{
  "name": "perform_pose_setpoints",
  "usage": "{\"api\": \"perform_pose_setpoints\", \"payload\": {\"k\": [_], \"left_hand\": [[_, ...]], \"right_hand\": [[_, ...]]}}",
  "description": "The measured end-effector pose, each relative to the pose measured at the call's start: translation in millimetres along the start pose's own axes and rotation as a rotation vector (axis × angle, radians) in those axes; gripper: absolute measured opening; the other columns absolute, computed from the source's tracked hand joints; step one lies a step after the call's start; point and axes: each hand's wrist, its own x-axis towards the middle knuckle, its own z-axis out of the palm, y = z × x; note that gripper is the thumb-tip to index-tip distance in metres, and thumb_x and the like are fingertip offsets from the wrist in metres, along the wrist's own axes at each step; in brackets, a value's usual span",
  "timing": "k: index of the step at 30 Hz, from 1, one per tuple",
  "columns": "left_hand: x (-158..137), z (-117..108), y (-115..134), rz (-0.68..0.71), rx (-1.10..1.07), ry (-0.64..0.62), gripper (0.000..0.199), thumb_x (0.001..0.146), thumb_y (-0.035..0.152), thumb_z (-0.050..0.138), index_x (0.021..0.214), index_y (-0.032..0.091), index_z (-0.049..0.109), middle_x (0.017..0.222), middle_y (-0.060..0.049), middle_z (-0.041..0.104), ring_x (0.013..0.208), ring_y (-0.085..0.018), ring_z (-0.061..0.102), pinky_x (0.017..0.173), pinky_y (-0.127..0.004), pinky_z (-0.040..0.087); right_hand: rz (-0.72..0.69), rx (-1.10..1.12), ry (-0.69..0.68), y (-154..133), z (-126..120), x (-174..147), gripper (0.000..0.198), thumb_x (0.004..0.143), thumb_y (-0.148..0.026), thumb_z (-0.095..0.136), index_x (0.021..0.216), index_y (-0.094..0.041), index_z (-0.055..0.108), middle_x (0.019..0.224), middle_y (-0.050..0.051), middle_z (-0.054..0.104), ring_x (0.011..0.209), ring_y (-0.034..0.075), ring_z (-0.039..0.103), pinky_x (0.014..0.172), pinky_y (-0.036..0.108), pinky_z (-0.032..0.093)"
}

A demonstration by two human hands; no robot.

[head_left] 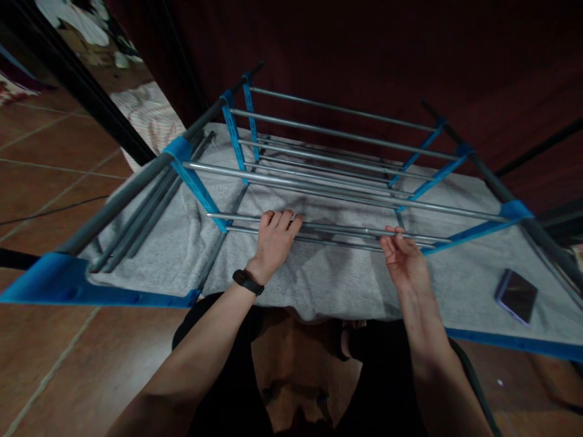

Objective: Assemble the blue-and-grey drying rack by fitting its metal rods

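A thin metal rod (pixel 337 229) lies across both hands, level with the lower part of a rack frame. My left hand (pixel 274 240), palm down, has its fingers curled over the rod toward its left end. Nearer the right end, my right hand (pixel 405 255) is turned palm up and pinches the rod between thumb and fingers. The rod's left tip overlaps a blue plastic bracket (pixel 200 191), and its right tip is close to another blue bracket (pixel 478 229); whether either end sits in a hole I cannot tell. Several metal rods (pixel 346 135) span the brackets behind.
Grey cloth (pixel 314 285) covers the surface under the rack. Several loose dark grey tubes (pixel 146 212) lie at left, and a phone (pixel 516 295) rests at right. Thick grey side poles (pixel 122 203) carry the brackets. A dark red curtain (pixel 364 54) hangs behind.
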Motion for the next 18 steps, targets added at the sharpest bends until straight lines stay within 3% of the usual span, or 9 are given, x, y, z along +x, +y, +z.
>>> {"api": "perform_pose_setpoints", "payload": {"k": [10,18], "left_hand": [[0.7,1.4,1.4,-0.031,-0.046,0.010,0.033,0.096,0.014,0.041,0.122,0.022,0.061,0.115,-0.013,0.064,0.099,-0.025,0.057,0.087,-0.043,0.039],[0.8,-1.2,2.5,-0.003,-0.040,0.014,0.033,0.095,0.013,0.040,0.119,0.020,0.062,0.112,-0.014,0.065,0.096,-0.026,0.057,0.083,-0.043,0.041]], "right_hand": [[-0.070,0.010,0.031,14.4,2.5,1.7,0.021,0.071,-0.021,0.082,0.070,-0.021,0.062,0.096,-0.002,0.076,0.076,0.009,0.072,0.077,0.024,0.060],[-0.118,0.003,0.053,20.6,2.9,1.1,0.028,0.068,-0.023,0.085,0.066,-0.021,0.056,0.096,-0.004,0.075,0.079,0.009,0.071,0.086,0.028,0.057]]}}
